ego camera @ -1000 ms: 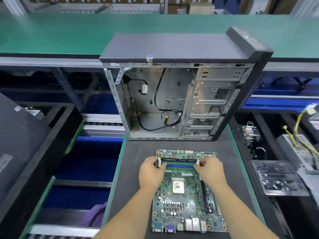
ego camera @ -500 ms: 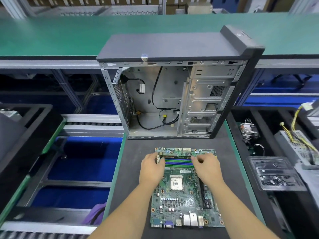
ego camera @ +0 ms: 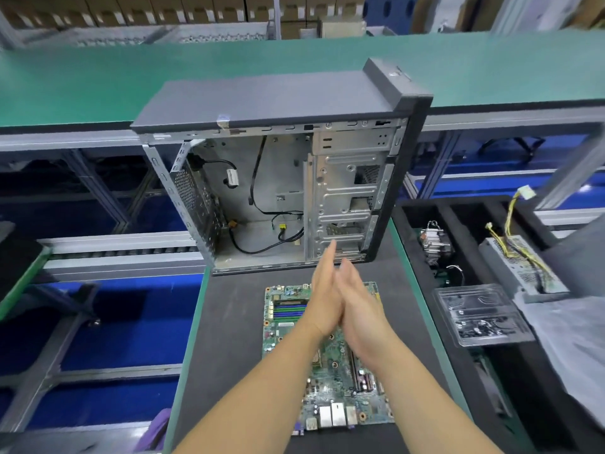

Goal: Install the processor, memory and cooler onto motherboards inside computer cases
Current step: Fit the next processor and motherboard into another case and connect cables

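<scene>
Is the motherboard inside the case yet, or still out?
Out: the motherboard lies flat on the dark mat, in front of the open case.

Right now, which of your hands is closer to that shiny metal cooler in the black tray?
Right. My right hand is raised over the motherboard on the side facing the cooler; my left hand, pressed against it, lies farther away.

Processor socket and middle of the motherboard point(ego camera: 330, 385) hidden under the hands' crossed forearms; far shelves blurred.
</scene>
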Demonstrator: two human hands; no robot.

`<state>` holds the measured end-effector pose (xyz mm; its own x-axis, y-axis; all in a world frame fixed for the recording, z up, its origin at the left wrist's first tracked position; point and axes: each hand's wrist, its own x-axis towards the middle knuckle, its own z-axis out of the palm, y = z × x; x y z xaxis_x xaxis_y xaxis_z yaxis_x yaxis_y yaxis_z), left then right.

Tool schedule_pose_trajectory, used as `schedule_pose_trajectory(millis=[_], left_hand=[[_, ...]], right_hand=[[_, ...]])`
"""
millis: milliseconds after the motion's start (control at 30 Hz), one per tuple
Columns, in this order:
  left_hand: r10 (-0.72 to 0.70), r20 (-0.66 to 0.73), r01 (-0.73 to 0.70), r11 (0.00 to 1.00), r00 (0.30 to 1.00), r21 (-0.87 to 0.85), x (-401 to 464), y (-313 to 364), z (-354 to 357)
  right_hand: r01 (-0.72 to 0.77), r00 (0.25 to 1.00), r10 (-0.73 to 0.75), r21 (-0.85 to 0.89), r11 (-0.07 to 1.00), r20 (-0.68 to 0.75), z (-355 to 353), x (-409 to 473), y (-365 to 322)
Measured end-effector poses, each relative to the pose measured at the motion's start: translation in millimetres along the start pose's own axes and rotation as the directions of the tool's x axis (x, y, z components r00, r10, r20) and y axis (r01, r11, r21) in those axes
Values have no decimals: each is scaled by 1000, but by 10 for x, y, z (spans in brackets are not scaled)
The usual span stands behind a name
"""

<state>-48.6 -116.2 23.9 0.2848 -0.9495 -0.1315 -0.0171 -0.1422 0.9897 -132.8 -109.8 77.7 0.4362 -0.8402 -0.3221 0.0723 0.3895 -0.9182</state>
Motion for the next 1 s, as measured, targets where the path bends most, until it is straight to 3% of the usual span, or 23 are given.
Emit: schedule_pose_trajectory(millis=[67,133,200,267,367,533,700,833,1000], left_hand=[[36,-68,-29,994,997,102,85,-11,-38],[119,-190,-58,952,975,302,168,-10,-131],[200,-324,-19,874,925,485,226,24,-225],[252,-383,25,807,889,591,225,29,-291],[259,-466,142,733,846,665,139,-119,-458],[-42,-608,480,659,792,579,-192,-492,-716],[-190,-657,575,690,730,440,-399,-675,-708],[-251,-660,620,669,708,411,-379,-632,-632],[-265,-701,656,657,662,371,-329,-588,-566]], right_hand=[[-7,993,6,6,1000,121,-90,-65,-5],[33,991,-9,-185,982,130,-268,-96,-39],[117,991,-134,-379,918,-20,-489,-38,-39],[83,955,-207,-480,873,-212,-702,49,-1],[26,939,-197,-514,858,-282,-1065,219,199],[-122,969,-88,-757,643,-231,-1290,342,573],[-228,969,18,-864,448,-247,-1164,413,667],[-286,957,93,-839,462,-274,-1020,443,642],[-384,915,173,-658,648,-364,-972,465,622]])
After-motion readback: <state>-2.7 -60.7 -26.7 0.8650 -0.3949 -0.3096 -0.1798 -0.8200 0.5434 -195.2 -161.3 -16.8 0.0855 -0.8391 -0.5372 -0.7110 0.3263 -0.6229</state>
